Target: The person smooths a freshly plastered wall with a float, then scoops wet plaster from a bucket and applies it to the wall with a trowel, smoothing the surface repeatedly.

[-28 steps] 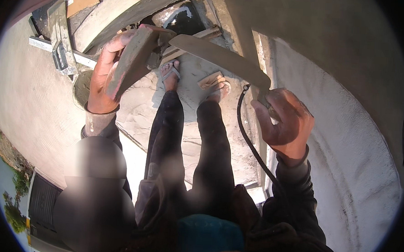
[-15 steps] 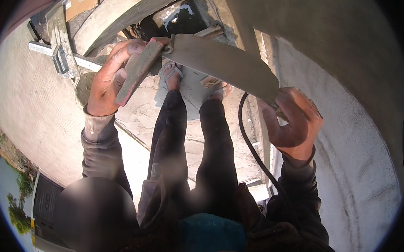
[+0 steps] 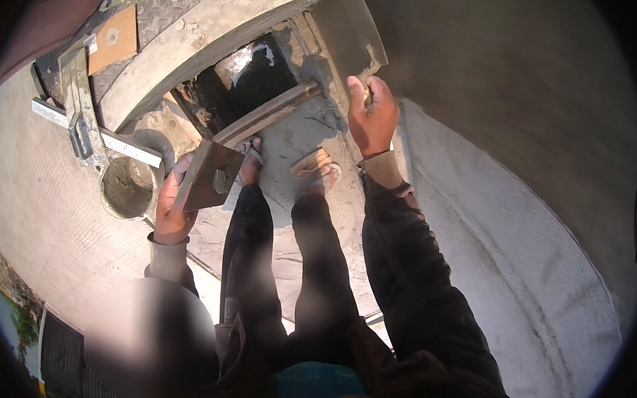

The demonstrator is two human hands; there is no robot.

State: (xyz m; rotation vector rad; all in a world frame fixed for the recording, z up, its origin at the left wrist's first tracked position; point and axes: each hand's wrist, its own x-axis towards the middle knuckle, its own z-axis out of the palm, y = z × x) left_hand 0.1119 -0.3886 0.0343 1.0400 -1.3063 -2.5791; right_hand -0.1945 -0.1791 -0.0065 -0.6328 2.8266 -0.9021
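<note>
My left hand is closed on a small rectangular board, tilted up, with a patch of grey mortar on its face. In my right hand is the handle of a plastering trowel, the fingers wrapped round it. The trowel's broad flat blade points away from me at the grey plastered wall; I cannot tell whether it touches. A lump of grey mortar clings near the blade's handle end. The two tools are well apart.
A bucket of grey mortar stands at the left, with a white straightedge and a long-handled float beyond it. Past my feet, a wooden strip borders a dark opening. A curved concrete ledge and cardboard lie beyond.
The trowel has swung away from the board, its blade moving up and out toward the wall with my right hand. My left hand has lowered, and the board has turned its face toward view.
</note>
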